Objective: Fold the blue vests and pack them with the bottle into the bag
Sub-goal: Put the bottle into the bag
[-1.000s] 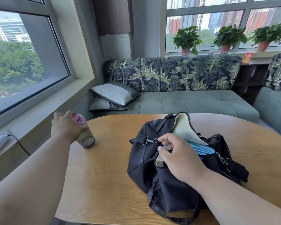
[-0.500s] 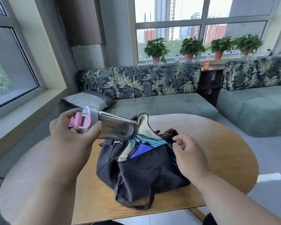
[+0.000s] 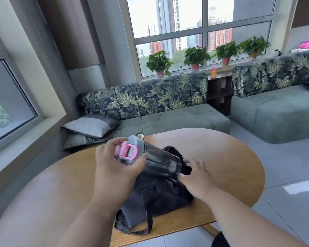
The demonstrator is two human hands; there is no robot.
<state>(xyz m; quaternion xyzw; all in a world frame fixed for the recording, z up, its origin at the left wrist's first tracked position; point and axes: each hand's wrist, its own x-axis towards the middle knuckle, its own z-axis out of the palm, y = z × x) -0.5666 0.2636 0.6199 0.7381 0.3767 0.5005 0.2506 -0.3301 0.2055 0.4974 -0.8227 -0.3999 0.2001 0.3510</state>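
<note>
A black bag point(image 3: 155, 198) lies on the round wooden table point(image 3: 227, 157). My left hand point(image 3: 114, 164) grips the lid end of a clear bottle point(image 3: 159, 161) with a grey lid and pink latch. The bottle lies tilted over the bag's opening, its base pointing right and down into it. My right hand point(image 3: 198, 177) pinches the bag's dark fabric edge at the right of the opening, just beside the bottle's base. The blue vests are hidden behind the bottle and my hands.
A leaf-patterned sofa point(image 3: 150, 107) with grey cushions point(image 3: 89, 125) runs behind the table, and a second sofa point(image 3: 275, 107) stands at the right. Potted plants point(image 3: 196, 57) line the windowsill. The table's near edge point(image 3: 168, 230) is close to my body.
My left hand has carried the bottle from above the bag's left side over the opening and tipped its base down into it. My right hand stays at the bag's edge. The blue fabric is now hidden.
</note>
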